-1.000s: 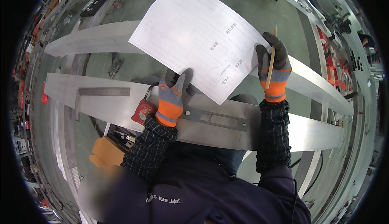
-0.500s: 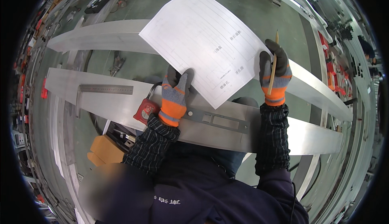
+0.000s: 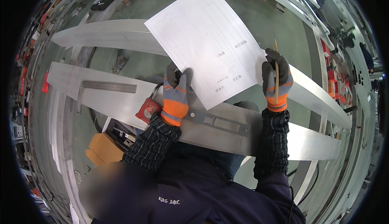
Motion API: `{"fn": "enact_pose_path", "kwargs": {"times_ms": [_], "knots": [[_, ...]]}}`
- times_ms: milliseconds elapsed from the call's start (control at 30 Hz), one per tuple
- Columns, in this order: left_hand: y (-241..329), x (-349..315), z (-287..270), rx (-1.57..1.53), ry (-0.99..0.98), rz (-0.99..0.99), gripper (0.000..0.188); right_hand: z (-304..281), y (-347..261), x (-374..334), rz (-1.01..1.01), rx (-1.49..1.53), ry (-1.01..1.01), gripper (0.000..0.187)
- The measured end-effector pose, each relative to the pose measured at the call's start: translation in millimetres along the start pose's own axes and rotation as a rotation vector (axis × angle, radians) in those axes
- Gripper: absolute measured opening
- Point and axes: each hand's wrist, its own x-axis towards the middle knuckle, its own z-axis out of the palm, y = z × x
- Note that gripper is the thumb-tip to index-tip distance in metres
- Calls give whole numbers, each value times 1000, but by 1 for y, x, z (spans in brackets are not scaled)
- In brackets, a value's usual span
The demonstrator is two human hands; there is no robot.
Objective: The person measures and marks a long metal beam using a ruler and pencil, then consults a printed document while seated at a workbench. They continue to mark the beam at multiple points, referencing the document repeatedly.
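Two-handed, held a thin white paper drawing [image 3: 206, 41], ruled with faint straight lines and set aslant, above a long silvery metal beam [image 3: 304, 143]. Pinched its lower left edge in the fingers of the left hand [image 3: 176, 92], with the thumb on its face; clamped its right corner in the bent fingers of the right hand [image 3: 278, 80], along with a slim yellow pencil [image 3: 276, 82] pointing away from the body. Wore grey knit gloves [image 3: 175, 107] with dark, coated fingers and orange cuffs. Had, on the beam's matt face, a flat grey plate [image 3: 207, 120] with rectangular cut-outs, an L-shaped metal square [image 3: 109, 87] with a graduated blade, and a rounded red tape measure [image 3: 148, 109] just beside the left wrist. Saw a second beam [image 3: 113, 34] beyond, an open cardboard box [image 3: 101, 149] at lower left, dull green floor [image 3: 269, 25] below and, farther out, red boxes [image 3: 333, 84] at right.
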Motion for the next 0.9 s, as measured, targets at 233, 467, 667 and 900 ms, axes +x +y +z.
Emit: {"fn": "enact_pose_path", "kwargs": {"times_ms": [233, 467, 667, 900], "knots": [[5, -3, 5, 17, -20, 63, 37, 4, 4, -1, -3, 38, 48, 31], [1, -2, 1, 119, 1, 59, 38, 2, 0, 0, -33, -28, 35, 29], [0, -1, 1, 187, -12, 105, 39, 4, 3, -1, -6, 45, 51, 24], [-4, 1, 0, 86, 38, 41, 43, 3, 2, -1, -2, 27, 36, 23]]}}
